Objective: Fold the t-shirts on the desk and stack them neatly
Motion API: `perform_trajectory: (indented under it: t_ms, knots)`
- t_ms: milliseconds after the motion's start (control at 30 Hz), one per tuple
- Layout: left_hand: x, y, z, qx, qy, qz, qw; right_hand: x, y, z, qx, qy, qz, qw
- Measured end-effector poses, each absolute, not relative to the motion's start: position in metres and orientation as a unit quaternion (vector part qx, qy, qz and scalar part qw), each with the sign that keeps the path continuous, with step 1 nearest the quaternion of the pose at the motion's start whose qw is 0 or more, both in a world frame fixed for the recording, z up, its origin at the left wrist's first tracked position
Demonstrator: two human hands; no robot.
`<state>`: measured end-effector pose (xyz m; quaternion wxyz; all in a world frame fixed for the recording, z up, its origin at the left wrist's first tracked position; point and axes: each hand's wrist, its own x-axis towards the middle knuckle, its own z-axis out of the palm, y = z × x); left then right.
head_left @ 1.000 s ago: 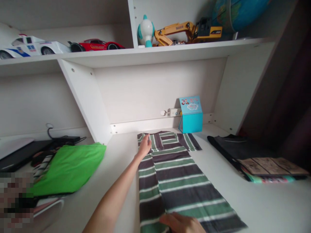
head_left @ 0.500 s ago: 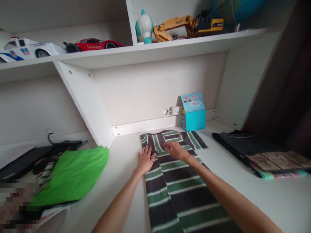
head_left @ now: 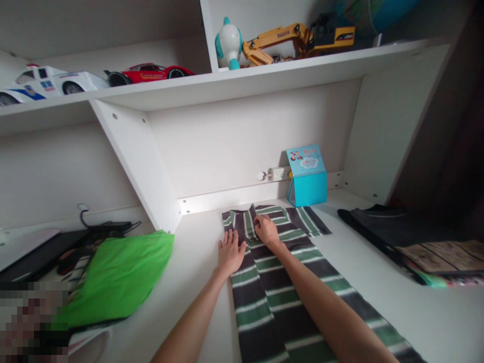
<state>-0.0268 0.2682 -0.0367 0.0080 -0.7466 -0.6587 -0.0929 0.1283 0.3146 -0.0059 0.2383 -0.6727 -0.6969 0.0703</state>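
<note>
A striped shirt (head_left: 289, 275) in dark grey, green and white lies lengthwise on the white desk, its left side folded inward. My left hand (head_left: 230, 252) rests on the shirt's left edge with fingers spread, palm down. Close beside it, my right hand (head_left: 265, 231) has its fingers closed on the cloth of the folded-over part near the shirt's top, where a small peak of fabric stands up. The fingertips of the right hand are partly hidden. The other sleeve (head_left: 310, 221) extends flat to the right.
A blue desk calendar (head_left: 308, 187) stands behind the shirt, next to a wall socket (head_left: 280, 174). Folded dark clothes (head_left: 381, 227) lie at right, green cloth (head_left: 124, 272) at left. Overhead, a shelf (head_left: 264, 80) holds a toy excavator (head_left: 298, 40) and toy cars (head_left: 151, 74).
My right hand has moved slightly left and closed on the folded cloth, lifting a small peak in it. The left hand stays on the shirt's edge. The view has shifted a little.
</note>
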Motion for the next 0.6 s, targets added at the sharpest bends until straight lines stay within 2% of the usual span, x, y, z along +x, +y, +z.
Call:
perform_trajectory:
  t_ms: [333,600]
  knots:
    - [-0.03,0.27,-0.035,-0.759,-0.644,-0.094,-0.009,0.141,0.309,-0.013,-0.706,-0.678,0.053,0.2]
    - [-0.031,0.27,-0.034,-0.767,-0.634,-0.098,-0.026,0.261,0.306,0.005,-0.841,-0.516,0.051,0.154]
